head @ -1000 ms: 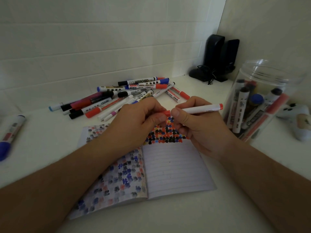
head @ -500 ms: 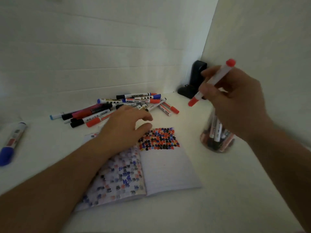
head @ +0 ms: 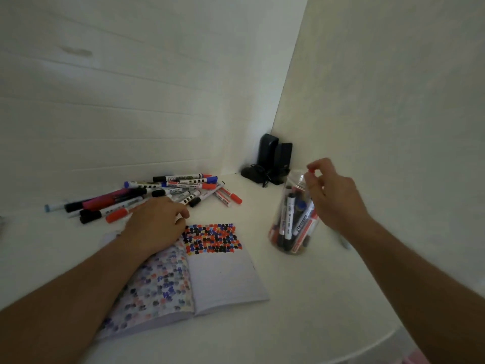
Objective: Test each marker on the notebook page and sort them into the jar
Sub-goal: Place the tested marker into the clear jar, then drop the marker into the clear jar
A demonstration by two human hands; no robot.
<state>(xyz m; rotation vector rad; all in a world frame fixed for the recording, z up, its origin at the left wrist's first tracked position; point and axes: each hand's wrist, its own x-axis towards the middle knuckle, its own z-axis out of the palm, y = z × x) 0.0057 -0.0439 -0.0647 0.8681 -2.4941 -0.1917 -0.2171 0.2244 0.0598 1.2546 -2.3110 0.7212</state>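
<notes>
An open lined notebook [head: 223,279] lies on the white table, its right page topped with a block of red, blue and black test marks. Behind it is a loose pile of markers [head: 168,193]. A clear plastic jar [head: 291,240] with several markers standing inside is to the right of the notebook. My right hand [head: 336,200] hovers at the jar's mouth, fingertips pinching the red end of a red-capped marker [head: 311,171] that points down into the jar. My left hand [head: 154,224] rests palm down on the notebook's upper left corner, touching the pile's near edge and holding nothing.
Two black speakers [head: 273,156] with a tangle of cable stand in the back corner where the walls meet. The wall runs close behind the jar on the right. The table's rounded edge [head: 393,334] shows at the lower right.
My right hand carried the red marker from above the notebook over to the jar and lowered it into the mouth. My left hand let go of the marker and settled on the notebook.
</notes>
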